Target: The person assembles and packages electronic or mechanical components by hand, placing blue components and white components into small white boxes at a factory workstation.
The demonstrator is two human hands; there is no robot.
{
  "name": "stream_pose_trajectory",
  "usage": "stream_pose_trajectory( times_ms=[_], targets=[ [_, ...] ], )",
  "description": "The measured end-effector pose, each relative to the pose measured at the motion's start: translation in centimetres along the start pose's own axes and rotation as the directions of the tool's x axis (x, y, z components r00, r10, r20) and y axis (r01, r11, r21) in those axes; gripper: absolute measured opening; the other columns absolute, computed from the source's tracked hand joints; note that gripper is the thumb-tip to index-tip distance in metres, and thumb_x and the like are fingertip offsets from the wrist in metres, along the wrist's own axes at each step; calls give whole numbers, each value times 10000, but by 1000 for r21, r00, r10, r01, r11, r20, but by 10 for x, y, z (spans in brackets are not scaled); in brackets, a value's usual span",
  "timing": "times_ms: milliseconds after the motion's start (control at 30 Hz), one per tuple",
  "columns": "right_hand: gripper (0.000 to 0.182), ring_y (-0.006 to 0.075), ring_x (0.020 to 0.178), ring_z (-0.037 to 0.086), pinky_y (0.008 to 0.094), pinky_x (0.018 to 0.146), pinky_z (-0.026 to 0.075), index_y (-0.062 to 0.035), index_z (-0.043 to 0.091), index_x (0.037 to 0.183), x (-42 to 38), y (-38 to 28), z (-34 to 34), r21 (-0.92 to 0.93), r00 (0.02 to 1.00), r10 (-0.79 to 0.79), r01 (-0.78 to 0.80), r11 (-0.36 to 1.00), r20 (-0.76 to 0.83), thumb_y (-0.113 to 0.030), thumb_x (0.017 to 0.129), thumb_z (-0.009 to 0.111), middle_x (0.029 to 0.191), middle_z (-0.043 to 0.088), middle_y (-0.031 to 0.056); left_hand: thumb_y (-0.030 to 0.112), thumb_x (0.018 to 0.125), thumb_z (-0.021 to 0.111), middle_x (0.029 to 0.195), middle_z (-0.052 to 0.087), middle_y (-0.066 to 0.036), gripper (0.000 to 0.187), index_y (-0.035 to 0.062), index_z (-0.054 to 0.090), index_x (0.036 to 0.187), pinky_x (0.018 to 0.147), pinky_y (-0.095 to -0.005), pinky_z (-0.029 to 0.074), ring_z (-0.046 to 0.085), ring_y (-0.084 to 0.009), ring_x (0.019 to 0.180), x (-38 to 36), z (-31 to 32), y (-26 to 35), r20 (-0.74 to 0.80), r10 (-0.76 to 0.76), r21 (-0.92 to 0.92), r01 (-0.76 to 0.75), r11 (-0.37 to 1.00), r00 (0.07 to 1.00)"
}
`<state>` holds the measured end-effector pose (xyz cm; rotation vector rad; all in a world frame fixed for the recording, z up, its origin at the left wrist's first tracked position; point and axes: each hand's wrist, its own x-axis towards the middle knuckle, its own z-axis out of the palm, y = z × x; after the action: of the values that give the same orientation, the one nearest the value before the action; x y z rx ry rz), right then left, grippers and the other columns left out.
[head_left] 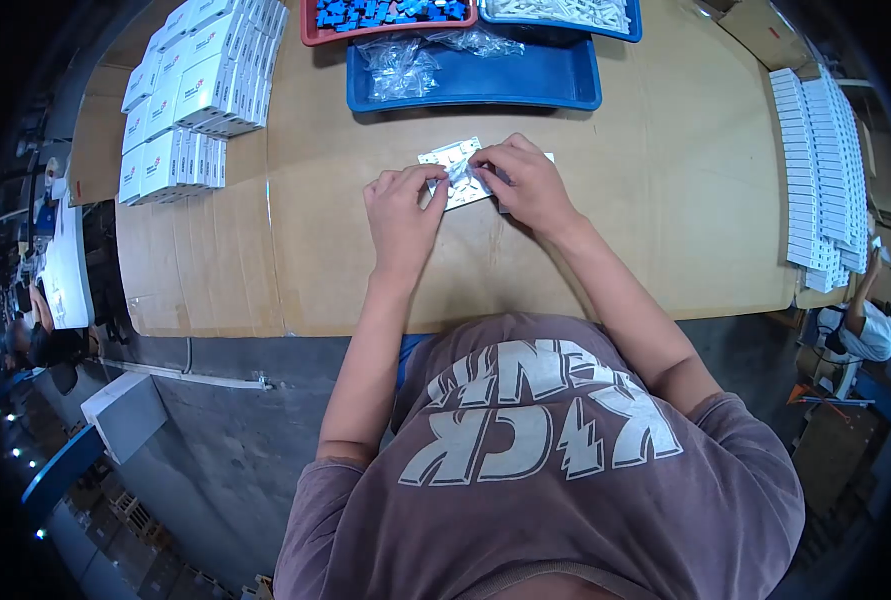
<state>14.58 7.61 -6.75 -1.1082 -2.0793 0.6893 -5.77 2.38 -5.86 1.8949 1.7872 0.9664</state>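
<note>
A flat white molded panel (pixel 452 155) lies on the cardboard-covered table, between my two hands. Over it is a small, shiny clear plastic bag (pixel 459 175), partly covered by my fingers. My left hand (pixel 402 212) pinches the bag's left side with thumb and forefinger. From the right, my right hand (pixel 527 187) is closed on the bag's other side, its fingertips close to the panel. Another white edge (pixel 550 157) shows just behind my right hand; what it belongs to is mostly hidden.
Ahead, a blue tray (pixel 555 75) holds clear plastic bags. Behind it are a red tray (pixel 310 35) of blue pieces and another blue tray (pixel 634 25) of white parts. White boxes (pixel 200 90) stand stacked left; white stacks (pixel 815 170) line the right edge. People sit at both sides.
</note>
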Motion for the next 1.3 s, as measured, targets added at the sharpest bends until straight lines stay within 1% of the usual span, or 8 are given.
stream_pose_trajectory(
  times_ms=[100, 233, 400, 600, 700, 933, 1033, 1300],
  targets=[
    [133, 261, 851, 623, 381, 742, 520, -59, 739, 991, -1, 0, -3, -39, 1000, -4, 5, 999, 16, -80, 862, 760, 892, 720, 76, 193, 888, 765, 973, 746, 24, 120, 128, 778, 987, 952, -377, 393, 625, -192, 981, 2, 3, -5, -7, 70, 19, -70, 997, 998],
    [139, 279, 853, 621, 395, 754, 524, -51, 733, 968, -2, 3, -8, -41, 997, -69, 70, 997, 27, -101, 843, 769, 888, 714, 77, 196, 891, 761, 1036, 728, 29, 128, 113, 777, 988, 947, -380, 396, 612, -204, 991, 0, -1, -7, 22, 132, 55, -133, 990, 991],
    [123, 283, 915, 610, 397, 790, 522, -40, 727, 942, 1, -2, -15, -71, 989, -123, 129, 989, 83, -107, 841, 754, 923, 682, 85, 196, 890, 761, 1034, 715, 22, 132, 115, 794, 989, 947, -382, 396, 611, -208, 978, -2, -1, -11, 43, 122, 91, -125, 988, 992],
    [122, 281, 1000, 587, 417, 873, 498, -36, 725, 934, -2, -4, -17, -117, 982, -78, 99, 988, 174, -114, 844, 748, 973, 646, 70, 189, 871, 766, 1006, 705, -2, 138, 108, 803, 977, 970, -407, 389, 606, -216, 964, -2, -4, -8, 78, 130, 48, -134, 990, 988],
    [81, 285, 999, 590, 417, 852, 480, -44, 734, 893, -4, -5, -14, -124, 985, -109, 126, 984, 137, -106, 841, 735, 981, 641, 66, 188, 870, 765, 1009, 701, -3, 135, 112, 799, 976, 977, -403, 383, 600, -217, 976, -3, -4, -7, 54, 152, 42, -155, 987, 987],
    [137, 258, 1009, 597, 409, 879, 457, -72, 741, 992, -8, -13, -16, -129, 983, -100, 120, 984, 154, -120, 865, 719, 994, 661, 44, 196, 898, 748, 1089, 718, 11, 141, 128, 791, 1013, 1005, -415, 370, 598, -211, 1047, -9, -7, -8, 69, 272, 32, -274, 961, 960],
    [164, 240, 1018, 608, 399, 904, 446, -87, 747, 1029, -13, -13, -12, -188, 981, -57, 92, 978, 188, -126, 874, 714, 1004, 681, 29, 185, 871, 762, 1066, 713, 15, 148, 134, 777, 1009, 1003, -417, 375, 591, -214, 1035, -13, 0, -11, 19, 263, 70, -264, 962, 965],
    [172, 242, 1002, 616, 403, 889, 438, -78, 738, 1040, -10, -12, -14, -212, 986, -82, 112, 971, 144, -112, 874, 708, 1016, 691, 42, 195, 860, 773, 1111, 719, -18, 237, 103, 734, 1075, 1010, -427, 384, 603, -242, 1082, -18, 3, -8, 67, 202, 23, -204, 979, 977]
  ],
)
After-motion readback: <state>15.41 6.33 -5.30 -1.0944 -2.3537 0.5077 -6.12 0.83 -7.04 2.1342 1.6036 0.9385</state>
